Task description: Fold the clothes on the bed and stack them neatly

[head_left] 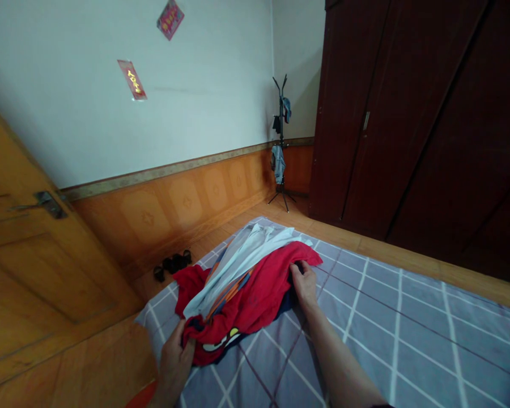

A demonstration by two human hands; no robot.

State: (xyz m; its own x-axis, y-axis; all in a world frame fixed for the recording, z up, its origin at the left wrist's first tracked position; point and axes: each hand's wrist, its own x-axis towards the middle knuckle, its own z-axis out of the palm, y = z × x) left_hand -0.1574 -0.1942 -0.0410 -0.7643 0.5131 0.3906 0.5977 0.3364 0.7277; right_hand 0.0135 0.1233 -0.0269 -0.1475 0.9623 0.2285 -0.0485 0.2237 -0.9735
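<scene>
A crumpled red garment [259, 289] with a yellow and white print lies near the corner of the bed. My left hand [176, 352] pinches its near left edge, where some dark blue fabric shows. On its right side my right hand [302, 279] grips the red cloth between thumb and fingers. A white cloth [238, 255] lies across the top of the pile, with orange and blue striped fabric [232, 290] showing beside it. Dark navy fabric [285, 303] peeks out underneath, close to my right wrist. How these pieces join is hidden by the folds.
The bed [374, 317] has a grey sheet with white grid lines. Dark sandals [176, 263] sit on the floor by the wall. A black coat stand [281, 133] holds a cap and denim. Dark red wardrobe [399, 130] stands right; a wooden door [38, 255] left.
</scene>
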